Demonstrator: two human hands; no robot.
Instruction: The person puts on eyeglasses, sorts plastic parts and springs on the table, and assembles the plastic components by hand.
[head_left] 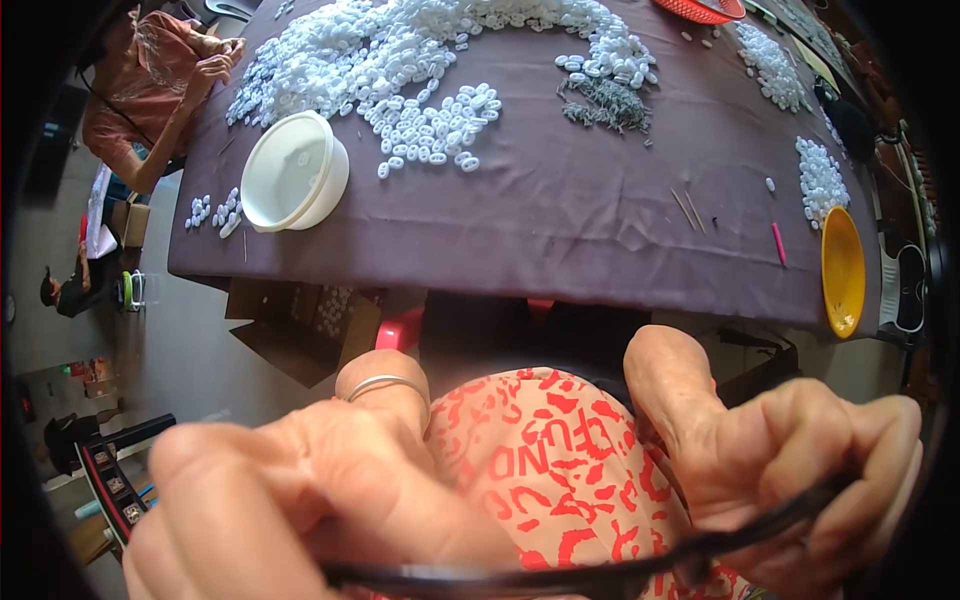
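Close in front of me, my left hand point(300, 490) and my right hand point(800, 480) are raised over my lap. Between them runs a thin, dark, curved frame point(600, 578) that looks like a pair of eyeglasses, blurred and cut by the lower edge. My left fingers are curled at one end of it, and the right fingers close round the other end. A metal bangle circles my left wrist. Neither hand touches the table, where many small white oval plastic pieces point(440, 125) with holes lie heaped.
A dark cloth covers the table point(560, 230). On it stand a white round tub point(330, 185), a yellow oval dish point(843, 275) and a red basket point(705, 8). Thin sticks point(688, 210), a pink stick point(778, 245) and grey-green bits point(610, 105) lie about. Another person point(150, 90) sits at the left.
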